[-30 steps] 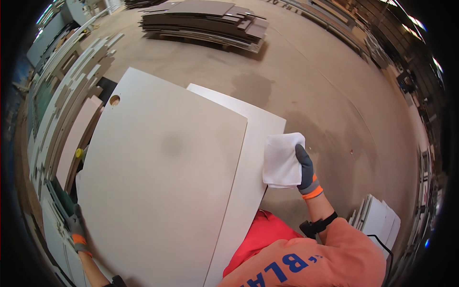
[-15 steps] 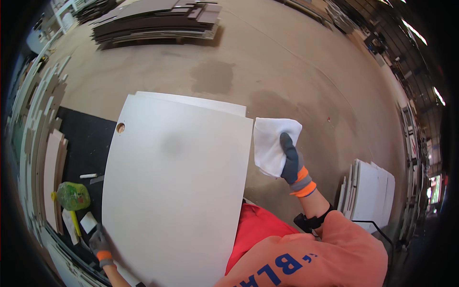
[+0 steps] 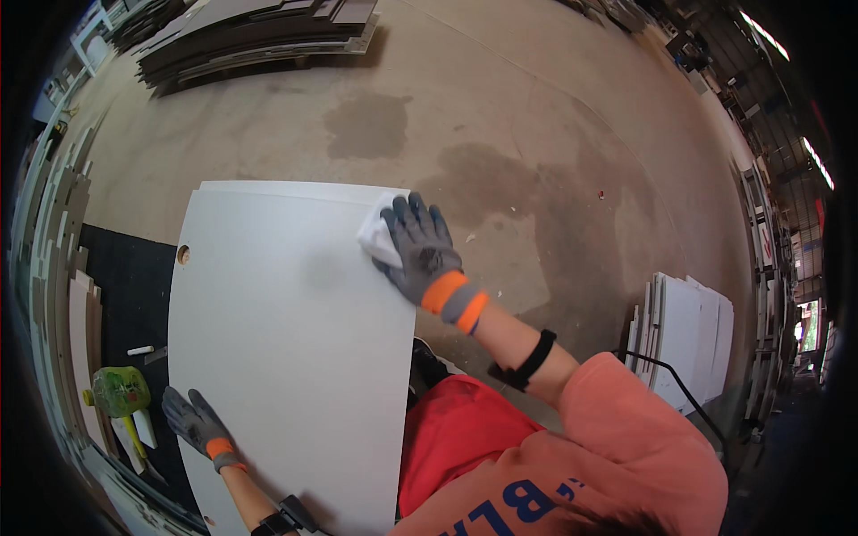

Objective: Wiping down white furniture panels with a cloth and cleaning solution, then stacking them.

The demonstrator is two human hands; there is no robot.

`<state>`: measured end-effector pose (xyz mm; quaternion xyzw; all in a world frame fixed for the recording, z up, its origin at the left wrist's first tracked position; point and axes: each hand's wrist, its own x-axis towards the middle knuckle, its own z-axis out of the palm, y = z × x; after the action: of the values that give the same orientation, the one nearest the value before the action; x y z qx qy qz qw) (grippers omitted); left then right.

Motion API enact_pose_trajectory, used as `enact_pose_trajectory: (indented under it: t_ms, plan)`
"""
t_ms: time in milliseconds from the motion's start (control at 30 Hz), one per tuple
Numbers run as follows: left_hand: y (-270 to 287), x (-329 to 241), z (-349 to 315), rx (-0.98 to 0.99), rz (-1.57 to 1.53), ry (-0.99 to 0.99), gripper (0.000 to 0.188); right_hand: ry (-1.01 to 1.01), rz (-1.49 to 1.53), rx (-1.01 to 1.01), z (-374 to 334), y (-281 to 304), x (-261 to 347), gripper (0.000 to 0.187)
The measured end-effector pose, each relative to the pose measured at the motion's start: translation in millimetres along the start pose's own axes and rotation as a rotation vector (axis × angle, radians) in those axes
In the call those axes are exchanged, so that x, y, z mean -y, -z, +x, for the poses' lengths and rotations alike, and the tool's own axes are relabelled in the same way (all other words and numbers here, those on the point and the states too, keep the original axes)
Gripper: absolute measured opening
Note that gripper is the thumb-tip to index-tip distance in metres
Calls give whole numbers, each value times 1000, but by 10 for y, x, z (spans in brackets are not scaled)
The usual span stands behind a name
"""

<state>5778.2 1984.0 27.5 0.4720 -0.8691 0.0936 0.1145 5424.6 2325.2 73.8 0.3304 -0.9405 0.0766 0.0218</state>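
A large white panel (image 3: 286, 357) lies in front of me, with a round hole (image 3: 184, 255) near its far left corner. My right hand (image 3: 420, 246), in a grey glove with an orange cuff, presses a folded white cloth (image 3: 374, 234) on the panel's far right corner. Its fingers reach over the cloth, which partly hides beneath the palm. At the near left edge of the panel, my gloved left hand (image 3: 198, 422) rests with its fingers stretched out and nothing in it.
Left of the panel, a black surface (image 3: 130, 295) bears a white marker (image 3: 140, 350), a green-yellow plastic jug (image 3: 121, 391) and a yellow-handled tool (image 3: 134, 435). Long boards (image 3: 85, 330) line the left side. Stacked panels stand on the floor at far left (image 3: 259, 45) and right (image 3: 684, 330).
My right hand has brought the cloth from beside the panel leftward onto its far right corner. My left hand has moved from the items at the left onto the panel's edge.
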Motion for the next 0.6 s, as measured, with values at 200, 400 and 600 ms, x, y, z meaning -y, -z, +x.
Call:
enact_pose_trajectory:
  t_ms: [200,400,600]
  plan:
    - [96,102,-37,14,72,32,52,504,300,317,-1097,105,505,78]
    - [45,-99,29,-72,20,-34,50,-12,87,-75,180,12,-283,64]
    - [-101,305,481,99,-328,268,46,222,243,113,-657,50,238,72]
